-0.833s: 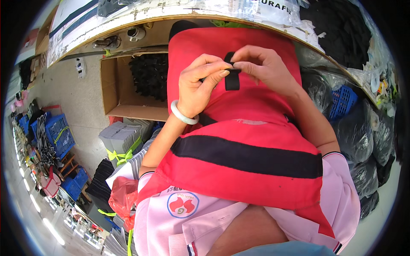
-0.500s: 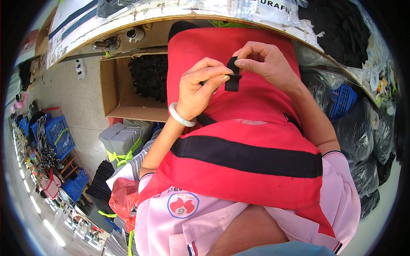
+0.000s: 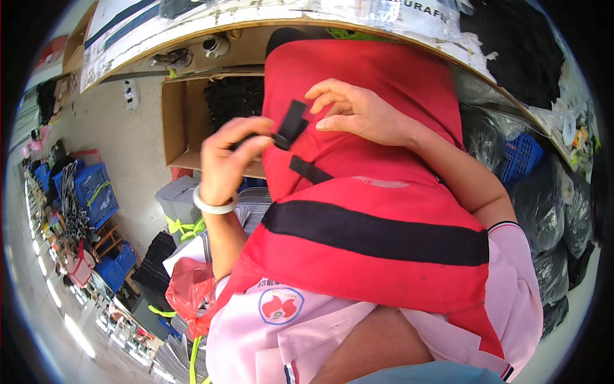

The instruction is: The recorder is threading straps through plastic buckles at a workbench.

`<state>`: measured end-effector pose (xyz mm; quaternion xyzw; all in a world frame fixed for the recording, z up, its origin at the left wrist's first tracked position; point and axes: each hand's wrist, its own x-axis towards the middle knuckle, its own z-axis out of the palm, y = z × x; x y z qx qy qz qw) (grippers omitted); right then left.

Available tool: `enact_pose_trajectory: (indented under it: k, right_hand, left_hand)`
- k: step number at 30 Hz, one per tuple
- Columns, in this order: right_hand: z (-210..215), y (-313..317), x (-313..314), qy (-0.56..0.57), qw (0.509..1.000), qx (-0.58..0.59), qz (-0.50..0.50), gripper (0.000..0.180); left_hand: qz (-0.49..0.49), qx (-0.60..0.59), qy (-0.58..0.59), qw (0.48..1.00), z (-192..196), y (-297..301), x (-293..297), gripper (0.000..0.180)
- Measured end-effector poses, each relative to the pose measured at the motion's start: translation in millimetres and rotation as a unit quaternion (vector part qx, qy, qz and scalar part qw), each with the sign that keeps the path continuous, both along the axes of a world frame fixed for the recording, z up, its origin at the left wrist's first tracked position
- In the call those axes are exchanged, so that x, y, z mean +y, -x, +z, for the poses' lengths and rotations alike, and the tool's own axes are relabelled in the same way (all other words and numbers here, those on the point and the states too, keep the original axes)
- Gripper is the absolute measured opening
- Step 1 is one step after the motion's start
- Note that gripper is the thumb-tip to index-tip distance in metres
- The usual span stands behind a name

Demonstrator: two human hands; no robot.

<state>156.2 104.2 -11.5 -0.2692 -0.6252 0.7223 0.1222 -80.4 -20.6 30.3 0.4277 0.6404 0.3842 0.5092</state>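
Pinched between the thumb and fingertips of my left hand (image 3: 231, 157) is a short black fabric strap (image 3: 292, 123), folded and tilted up over my lap. A pale bangle (image 3: 213, 203) circles that wrist. My right hand (image 3: 364, 115) hovers just right of the strap, apart from it, with its fingers parted and nothing in them. Beneath both hands lies my red apron (image 3: 384, 153), crossed by a black band (image 3: 371, 232). A short black tab (image 3: 309, 169) lies on the apron below the strap.
A worn-edged table (image 3: 307, 20) spans the far side, with a heap of black pieces (image 3: 511, 51) at its right. An open cardboard box (image 3: 180, 125) holding black pieces stands left of my lap. Tied grey stacks (image 3: 179, 198) sit nearer; black plastic bags (image 3: 537, 205) and a blue basket (image 3: 519, 157) are at right.
My left hand has moved left and slightly down, carrying the black strap. My right hand has let go of the strap, shifted left and opened its fingers.
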Motion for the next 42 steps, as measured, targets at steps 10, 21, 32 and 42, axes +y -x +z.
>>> enact_pose_trajectory:
  k: [10,21,32,42]
  right_hand:
    - [1,13,-7,0.111,0.993,-0.033,0.039,0.019]
    - [-3,-22,11,0.175,0.979,-0.069,-0.084,0.018]
    - [-7,-58,28,0.108,0.989,-0.077,-0.06,0.014]
    - [28,-144,108,-0.46,0.813,-0.248,-0.256,0.012]
  left_hand:
    - [0.08,0.043,-0.207,0.974,-66,-59,25,0.016]
    - [0.122,-0.501,0.095,0.852,-74,-89,52,0.043]
    - [-0.031,-0.183,0.08,0.979,-64,-105,68,0.016]
    - [-0.041,-0.348,0.14,0.926,-75,-110,79,0.021]
